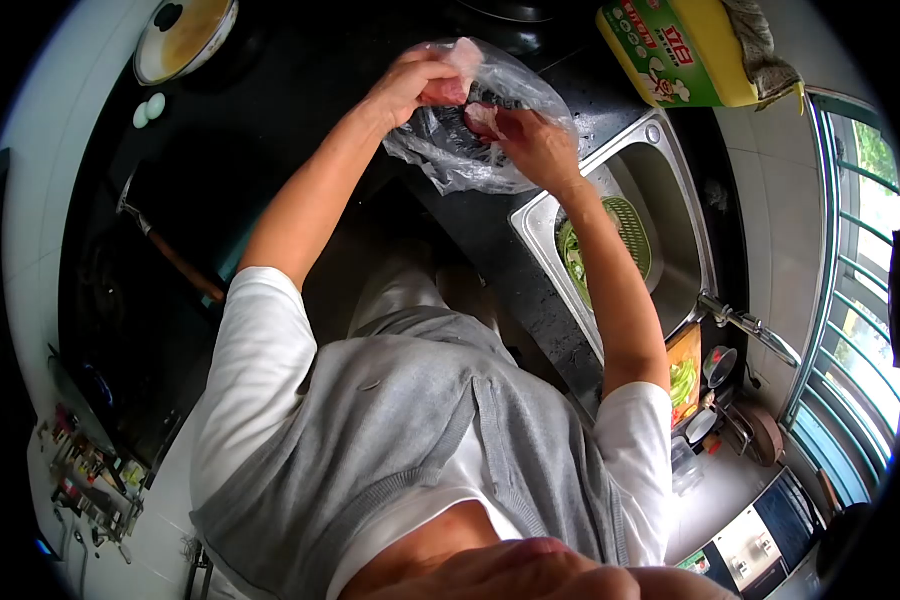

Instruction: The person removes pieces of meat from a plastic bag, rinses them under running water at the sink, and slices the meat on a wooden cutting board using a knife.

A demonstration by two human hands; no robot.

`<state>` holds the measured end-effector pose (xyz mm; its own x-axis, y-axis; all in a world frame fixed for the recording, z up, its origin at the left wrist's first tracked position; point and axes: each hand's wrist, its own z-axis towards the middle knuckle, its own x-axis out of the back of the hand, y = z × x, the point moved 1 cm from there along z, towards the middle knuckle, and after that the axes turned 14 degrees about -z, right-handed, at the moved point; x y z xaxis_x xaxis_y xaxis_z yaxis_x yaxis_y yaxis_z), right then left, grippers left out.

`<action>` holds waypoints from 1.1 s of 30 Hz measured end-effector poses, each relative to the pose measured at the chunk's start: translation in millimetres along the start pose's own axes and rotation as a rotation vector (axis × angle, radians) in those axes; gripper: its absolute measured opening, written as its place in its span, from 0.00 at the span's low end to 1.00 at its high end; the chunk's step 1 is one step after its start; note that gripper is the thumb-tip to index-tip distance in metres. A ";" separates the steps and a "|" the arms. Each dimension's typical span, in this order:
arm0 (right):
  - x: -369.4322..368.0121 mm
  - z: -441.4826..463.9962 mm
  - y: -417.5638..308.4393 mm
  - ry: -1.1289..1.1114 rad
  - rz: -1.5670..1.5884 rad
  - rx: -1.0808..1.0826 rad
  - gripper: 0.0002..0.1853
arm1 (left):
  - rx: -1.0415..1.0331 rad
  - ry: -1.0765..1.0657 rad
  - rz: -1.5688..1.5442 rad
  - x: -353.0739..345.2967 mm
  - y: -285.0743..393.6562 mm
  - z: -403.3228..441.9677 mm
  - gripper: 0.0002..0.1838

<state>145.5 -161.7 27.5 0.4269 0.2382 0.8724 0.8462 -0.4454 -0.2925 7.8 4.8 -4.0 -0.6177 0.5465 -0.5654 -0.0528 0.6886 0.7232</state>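
left hand [406, 88] closed round pink meat [452, 86], right hand [540, 148] closed on another piece [482, 119], at a plastic bag [467, 168]

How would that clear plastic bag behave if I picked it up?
Probably floppy: the bag lies in thin, crumpled folds. Its see-through film suggests it weighs little by itself. Water drops on the counter beside it hint that it might be wet and slippery underneath.

Pink meat [445, 90], grey vest [395, 400], green basket [630, 232]
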 end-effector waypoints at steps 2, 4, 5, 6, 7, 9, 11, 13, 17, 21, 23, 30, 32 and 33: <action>-8.3 -2.0 -5.9 0.352 -0.267 0.143 0.25 | 0.040 -0.012 -0.057 -5.2 -4.0 0.6 0.17; -18.5 12.5 -4.3 0.414 -0.273 0.121 0.19 | 0.042 -0.028 -0.014 -9.0 -3.2 7.9 0.16; -23.2 13.5 -3.6 0.433 -0.276 0.091 0.14 | 0.078 -0.020 -0.004 -11.0 -7.0 4.6 0.15; -21.1 10.3 -5.5 0.316 -0.284 0.008 0.12 | 0.105 -0.028 -0.010 -11.6 -14.7 0.6 0.15; -17.6 13.6 -6.7 0.332 -0.279 0.007 0.12 | 0.103 -0.017 0.015 -9.2 -14.4 1.6 0.16; -15.1 19.0 -8.6 0.181 -0.193 -0.056 0.11 | 0.062 0.022 0.098 -5.9 -13.4 1.5 0.14; -14.9 16.4 7.2 0.253 -0.195 -0.026 0.16 | 0.084 0.039 0.174 -6.2 -16.2 2.3 0.14; -4.0 8.2 16.6 0.230 0.237 0.069 0.16 | 0.113 0.063 0.248 -5.0 -21.3 1.8 0.15; 21.3 -5.3 19.6 0.004 0.734 -0.016 0.17 | 0.063 -0.007 0.371 -7.4 -24.1 5.2 0.18; 35.6 -12.8 17.6 -0.099 1.070 -0.032 0.15 | -0.205 -0.018 0.545 -22.7 -24.2 0.3 0.20; 34.7 -11.6 16.4 -0.174 1.298 -0.007 0.16 | -0.092 -0.091 0.640 -27.0 -9.2 -6.2 0.21; 27.7 -21.5 -2.5 -0.322 1.782 0.243 0.21 | 0.140 -0.280 0.070 -55.3 6.6 -55.5 0.26; 21.1 -19.6 -2.6 -0.270 1.751 0.386 0.21 | 0.063 -0.269 0.049 -71.7 3.5 -69.7 0.28; 21.3 -23.0 -8.8 -0.261 1.755 0.386 0.21 | 0.017 -0.254 0.015 -80.7 1.7 -73.9 0.27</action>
<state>139.8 -172.6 57.7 0.8076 -0.1046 -0.5803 -0.5893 -0.1072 -0.8008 -0.3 -73.4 72.2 -0.4014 0.6578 -0.6374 -0.0305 0.6859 0.7271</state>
